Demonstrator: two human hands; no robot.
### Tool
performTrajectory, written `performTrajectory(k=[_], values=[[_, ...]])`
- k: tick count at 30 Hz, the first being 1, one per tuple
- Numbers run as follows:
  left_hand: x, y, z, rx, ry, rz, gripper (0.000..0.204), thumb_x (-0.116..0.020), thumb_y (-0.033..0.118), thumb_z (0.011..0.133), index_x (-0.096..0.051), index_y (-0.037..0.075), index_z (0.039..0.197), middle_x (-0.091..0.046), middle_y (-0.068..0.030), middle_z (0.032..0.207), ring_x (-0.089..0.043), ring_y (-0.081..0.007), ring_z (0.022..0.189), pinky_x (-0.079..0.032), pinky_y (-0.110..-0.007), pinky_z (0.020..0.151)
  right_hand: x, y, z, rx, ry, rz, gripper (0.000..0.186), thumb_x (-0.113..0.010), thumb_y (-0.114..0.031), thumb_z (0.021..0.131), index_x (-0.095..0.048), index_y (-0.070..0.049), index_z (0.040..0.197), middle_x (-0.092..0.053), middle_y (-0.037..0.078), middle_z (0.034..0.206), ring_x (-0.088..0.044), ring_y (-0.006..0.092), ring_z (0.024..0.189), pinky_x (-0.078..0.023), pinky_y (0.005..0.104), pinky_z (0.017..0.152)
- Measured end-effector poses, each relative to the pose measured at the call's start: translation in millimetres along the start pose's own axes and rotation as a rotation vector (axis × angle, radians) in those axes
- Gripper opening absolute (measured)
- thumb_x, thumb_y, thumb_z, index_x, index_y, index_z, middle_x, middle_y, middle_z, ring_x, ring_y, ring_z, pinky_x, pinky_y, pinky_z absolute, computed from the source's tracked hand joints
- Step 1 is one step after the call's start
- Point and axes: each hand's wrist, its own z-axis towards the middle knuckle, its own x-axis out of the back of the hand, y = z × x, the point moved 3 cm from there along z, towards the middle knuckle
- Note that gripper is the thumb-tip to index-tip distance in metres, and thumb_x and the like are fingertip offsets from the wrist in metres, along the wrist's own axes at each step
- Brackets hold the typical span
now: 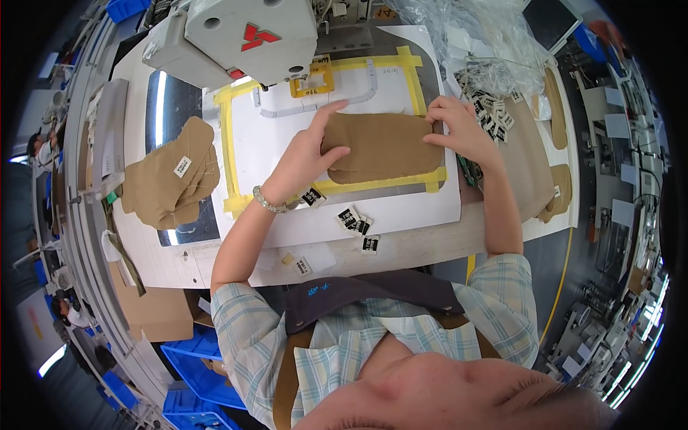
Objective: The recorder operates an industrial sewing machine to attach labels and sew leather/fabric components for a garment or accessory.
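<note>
Brown cloth is lying right on that yellow-taped white sheet, on the tabletop in front of the machine. Left hand's at its left end, thumb and finger spread apart; right hand's at the far right corner (can't tell if it's actually pinching). Little labels sit nearer the person.

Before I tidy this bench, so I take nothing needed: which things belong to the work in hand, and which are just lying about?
Likely in the job:
brown fabric, between left hand and right hand
taped white sheet beneath
machine beyond
brown stack at left
black and white labels

Probably just lying about:
clear plastic, far right
cardboard, lower left
blue crates
</note>
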Motion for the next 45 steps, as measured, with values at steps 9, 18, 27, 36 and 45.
performTrajectory(k=[9,18,27,36,45], values=[[20.9,-0.8,-23.9,-0.057,0.090,0.126,0.031,-0.064,0.006,0.091,-0.069,0.009,0.121,-0.073,-0.0103,0.099,-0.055,-0.0128,0.069,-0.047,-0.027,0.065,-20.5,-24.6,13.2,-0.191,0.064,1.120,0.017,-0.060,-0.010,0.096,-0.053,-0.007,0.112,-0.063,0.000,0.081,-0.058,0.0054,0.078,-0.045,0.0218,0.073],[56.3,-54.8,-27.6,-0.028,0.221,0.008,0.032,-0.064,0.005,0.092,-0.067,0.006,0.124,-0.065,-0.0019,0.079,-0.042,-0.0067,0.063,-0.041,-0.025,0.058,-44.3,-42.3,53.8,-0.122,-0.042,0.781,0.033,-0.056,-0.007,0.096,-0.060,-0.010,0.129,-0.065,0.002,0.079,-0.047,0.0087,0.064,-0.041,0.0258,0.061],[101.6,-81.1,30.6,-0.035,0.303,0.030,0.028,-0.064,0.005,0.091,-0.069,0.001,0.118,-0.054,0.0032,0.071,-0.041,-0.0057,0.062,-0.038,-0.023,0.056,-40.2,-33.0,115.2,0.034,0.155,0.395,0.023,-0.057,-0.011,0.095,-0.071,-0.008,0.113,-0.065,0.007,0.078,-0.049,0.0152,0.063,-0.041,0.0294,0.058],[98.0,-68.6,46.4,-0.001,0.502,0.132,0.016,-0.070,0.005,0.086,-0.064,-0.008,0.092,-0.059,-0.0043,0.071,-0.050,-0.0105,0.063,-0.044,-0.026,0.060,-50.1,-22.3,130.4,0.038,0.417,0.261,0.023,-0.056,-0.016,0.095,-0.072,-0.013,0.111,-0.071,0.007,0.092,-0.064,0.0239,0.085,-0.030,0.0357,0.092],[97.2,-75.2,45.3,-0.011,0.522,0.116,0.014,-0.070,0.004,0.085,-0.063,-0.008,0.090,-0.059,-0.0098,0.075,-0.055,-0.0143,0.066,-0.047,-0.028,0.064,-45.8,-32.5,130.8,0.054,0.498,0.275,0.019,-0.059,-0.008,0.092,-0.071,-0.006,0.108,-0.069,0.010,0.091,-0.062,0.0243,0.069,-0.045,0.0328,0.070]])
